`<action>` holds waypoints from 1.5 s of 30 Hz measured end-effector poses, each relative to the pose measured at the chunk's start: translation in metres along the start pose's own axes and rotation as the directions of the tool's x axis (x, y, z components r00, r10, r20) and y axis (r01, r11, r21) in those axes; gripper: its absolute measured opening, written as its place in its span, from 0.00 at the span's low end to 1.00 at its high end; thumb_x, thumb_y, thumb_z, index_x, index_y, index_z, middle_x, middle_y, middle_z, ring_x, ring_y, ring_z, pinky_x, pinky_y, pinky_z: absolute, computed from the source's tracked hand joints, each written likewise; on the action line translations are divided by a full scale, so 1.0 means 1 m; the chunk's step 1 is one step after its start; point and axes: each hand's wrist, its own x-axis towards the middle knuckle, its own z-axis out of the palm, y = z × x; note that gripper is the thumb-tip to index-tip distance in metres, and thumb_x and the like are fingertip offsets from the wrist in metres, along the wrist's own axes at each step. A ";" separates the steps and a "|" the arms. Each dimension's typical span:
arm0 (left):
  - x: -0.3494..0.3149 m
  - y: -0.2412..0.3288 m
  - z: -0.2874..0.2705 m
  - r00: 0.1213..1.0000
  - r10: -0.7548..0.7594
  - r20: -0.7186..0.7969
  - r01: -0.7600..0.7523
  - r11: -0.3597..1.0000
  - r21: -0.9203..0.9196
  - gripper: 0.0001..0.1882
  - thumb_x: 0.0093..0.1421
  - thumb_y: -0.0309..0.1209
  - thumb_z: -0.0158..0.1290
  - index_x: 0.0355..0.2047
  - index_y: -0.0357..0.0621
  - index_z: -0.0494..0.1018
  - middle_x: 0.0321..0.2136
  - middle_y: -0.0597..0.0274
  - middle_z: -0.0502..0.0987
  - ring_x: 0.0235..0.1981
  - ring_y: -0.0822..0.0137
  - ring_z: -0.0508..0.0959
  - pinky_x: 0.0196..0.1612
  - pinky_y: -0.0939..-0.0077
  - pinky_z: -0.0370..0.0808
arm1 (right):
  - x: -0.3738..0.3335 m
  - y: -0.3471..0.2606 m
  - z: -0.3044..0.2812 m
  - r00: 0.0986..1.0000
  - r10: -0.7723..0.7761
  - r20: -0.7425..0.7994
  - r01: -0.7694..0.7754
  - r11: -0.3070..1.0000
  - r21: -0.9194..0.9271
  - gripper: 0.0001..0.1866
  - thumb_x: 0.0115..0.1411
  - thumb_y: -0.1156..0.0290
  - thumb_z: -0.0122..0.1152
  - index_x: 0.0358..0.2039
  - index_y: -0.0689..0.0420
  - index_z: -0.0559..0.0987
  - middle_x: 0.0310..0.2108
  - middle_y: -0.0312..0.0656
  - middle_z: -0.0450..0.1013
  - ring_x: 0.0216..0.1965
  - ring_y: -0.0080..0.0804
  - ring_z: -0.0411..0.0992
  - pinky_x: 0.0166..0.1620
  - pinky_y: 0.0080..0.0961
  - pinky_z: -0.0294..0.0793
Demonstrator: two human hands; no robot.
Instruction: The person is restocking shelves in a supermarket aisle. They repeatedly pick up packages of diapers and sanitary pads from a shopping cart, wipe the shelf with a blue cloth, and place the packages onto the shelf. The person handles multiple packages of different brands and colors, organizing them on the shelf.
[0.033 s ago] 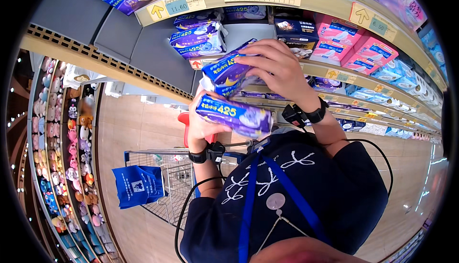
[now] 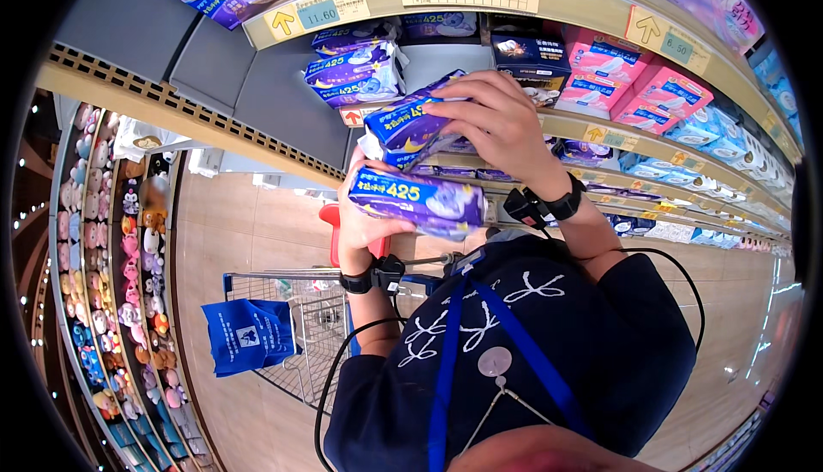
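Observation:
Two purple-and-blue packs of sanitary pads are held in front of the shelf, one above the other. My right hand (image 2: 497,120) grips the upper pad pack (image 2: 403,133) from above, with its fingers bent over the top. Under it, the lower pad pack (image 2: 420,202) rests in my left hand (image 2: 364,223), whose thumb shows along its lower side; the other fingers are mostly hidden. Similar purple pad packs (image 2: 356,76) stand on the shelf just beyond. A small white flap sticks out at the upper pack's left end.
Beside the shelf packs are a dark box (image 2: 530,52) and pink packs (image 2: 600,69). A shelf edge (image 2: 197,116) runs diagonally at left. Below stands a wire shopping cart (image 2: 309,335) with a blue bag (image 2: 249,335) on its side. Plush toys (image 2: 129,258) fill a far-left rack.
Both packs stay in my hands; the lower one has shifted very slightly left and up.

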 end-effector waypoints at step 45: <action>0.105 -0.015 -0.003 0.945 0.326 -0.029 -0.264 0.813 0.519 0.35 0.35 0.29 0.74 0.47 0.40 0.75 0.68 0.51 0.56 0.64 0.53 0.63 0.63 0.62 0.64 | 0.047 0.087 0.062 0.992 0.089 -0.088 -0.125 0.641 -0.757 0.15 0.46 0.72 0.62 0.36 0.48 0.83 0.26 0.40 0.76 0.33 0.37 0.77 0.45 0.39 0.67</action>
